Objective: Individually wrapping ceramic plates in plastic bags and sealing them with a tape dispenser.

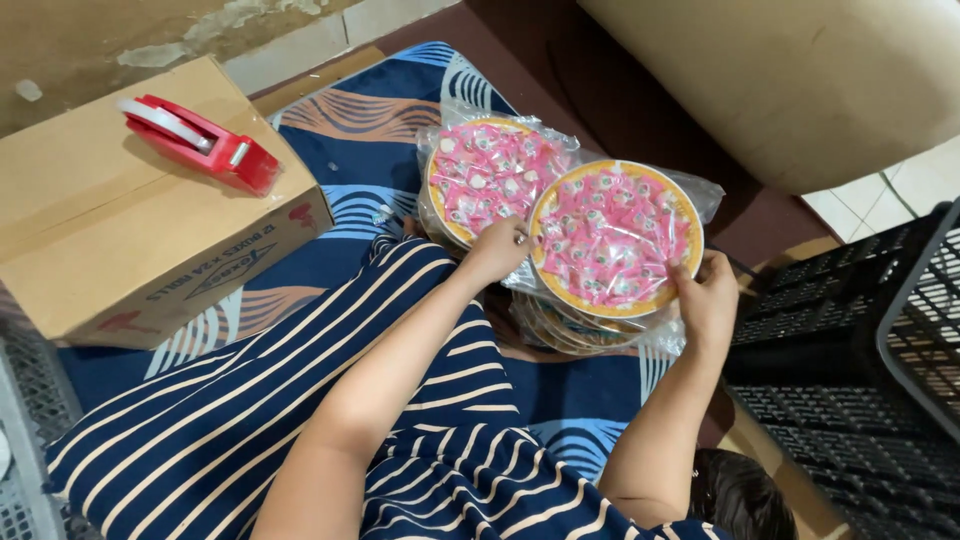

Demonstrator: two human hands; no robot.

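At far left a cardboard box (140, 210) carries a red tape dispenser (200, 140). Right of it, on a blue patterned mat (360, 170), lies a round bagged disc of pink sweets (480, 175). The left hand (497, 248) and right hand (706, 298), arms stretched forward, clamp opposite edges of a second round pack (612, 237), tilted above a stack of packs (575, 330). A black crate (850, 340) stands right.

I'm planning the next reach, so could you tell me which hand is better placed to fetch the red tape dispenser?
Left, probably: the left hand is nearer the red tape dispenser; the right hand is across the round packet.
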